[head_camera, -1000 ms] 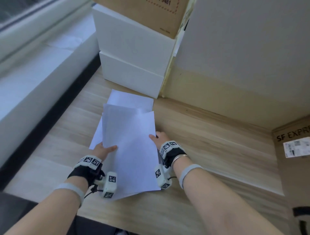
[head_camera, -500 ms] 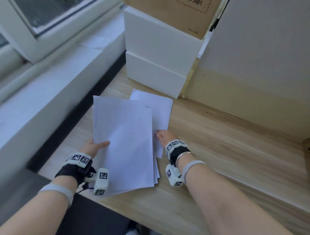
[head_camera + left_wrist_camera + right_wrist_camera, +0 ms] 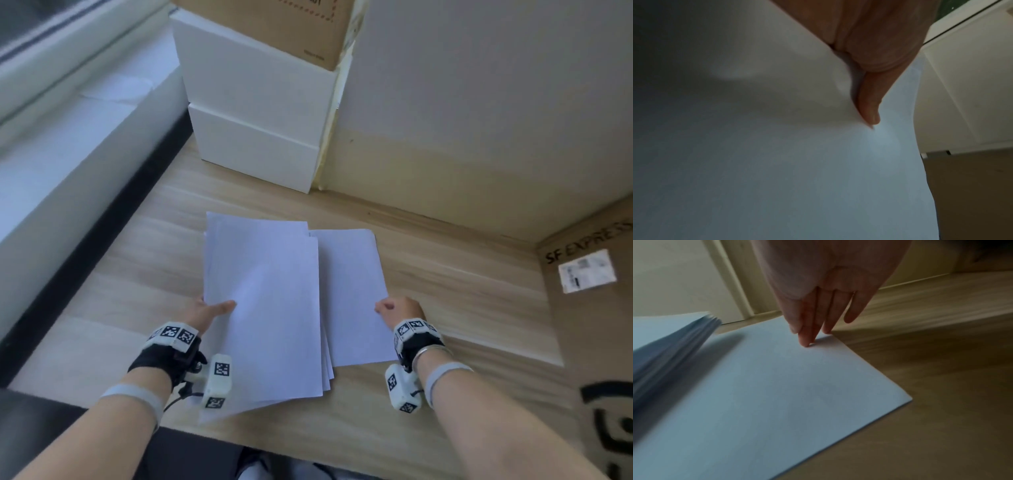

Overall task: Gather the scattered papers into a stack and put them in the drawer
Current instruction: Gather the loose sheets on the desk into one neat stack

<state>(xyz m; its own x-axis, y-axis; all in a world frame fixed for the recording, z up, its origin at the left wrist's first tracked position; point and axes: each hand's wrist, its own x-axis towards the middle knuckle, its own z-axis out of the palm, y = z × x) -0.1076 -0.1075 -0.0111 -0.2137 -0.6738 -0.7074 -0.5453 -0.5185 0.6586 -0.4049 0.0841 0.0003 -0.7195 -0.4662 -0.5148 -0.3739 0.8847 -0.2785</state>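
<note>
A stack of white papers (image 3: 263,308) sits in the middle of the wooden table (image 3: 462,291), its near end over the front edge. My left hand (image 3: 212,310) grips the stack's left edge, thumb (image 3: 869,105) on top of the papers (image 3: 777,162). The stack (image 3: 663,345) is raised off the table on its right side. A separate white sheet (image 3: 352,298) lies flat to its right, partly under it. My right hand (image 3: 394,308) touches that sheet (image 3: 777,394) near its right edge with straight fingertips (image 3: 805,340). No drawer is in view.
Two white boxes (image 3: 257,137) stand stacked at the back with a cardboard box (image 3: 274,27) on top. A large cardboard box (image 3: 589,308) stands at the right. A white window sill (image 3: 68,154) runs along the left and a pale wall (image 3: 479,120) stands behind.
The separate sheet now lies out to the right of the stack, squared up beside it, and my right hand has moved right with its edge. My left hand still holds the stack.
</note>
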